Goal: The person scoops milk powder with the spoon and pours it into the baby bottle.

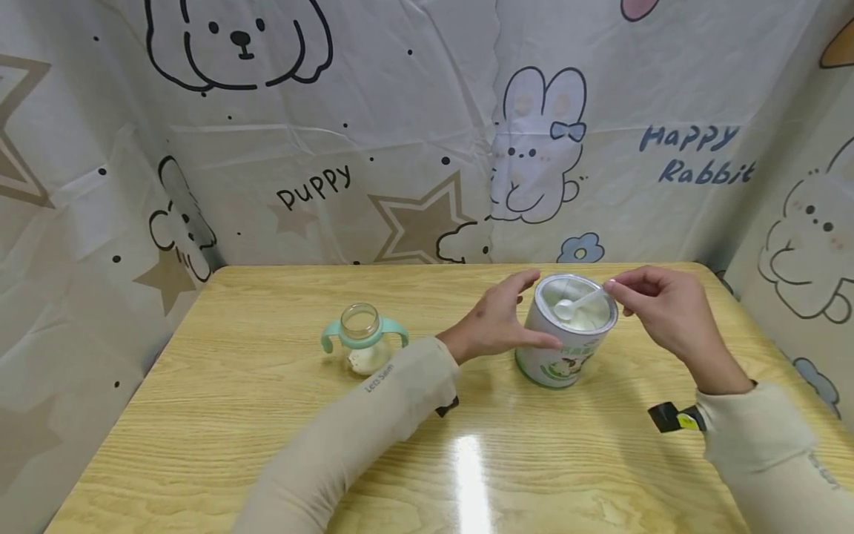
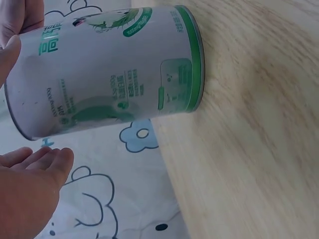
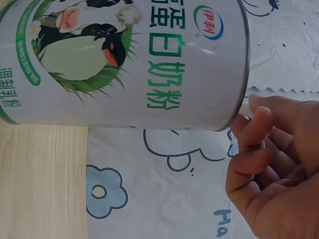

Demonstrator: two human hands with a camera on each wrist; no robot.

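A white milk powder can (image 1: 563, 363) with green print stands upright and uncovered toward the right of the table. A white scoop (image 1: 579, 304) lies across its mouth, its bowl over the pale powder inside. My right hand (image 1: 670, 304) pinches the end of the scoop's handle at the can's right rim. On the left side, my left hand (image 1: 497, 319) is held around the can with thumb and fingers spread. In the left wrist view, the fingers (image 2: 55, 167) show a gap from the can's wall. The right wrist view shows my right fingers bent beside the rim.
Left of my left forearm stands a baby bottle (image 1: 361, 343) with two mint green handles, uncapped, with pale powder at its bottom. The wood-grain table (image 1: 267, 423) reaches back to a printed cloth (image 1: 414, 133) hanging behind and at both sides.
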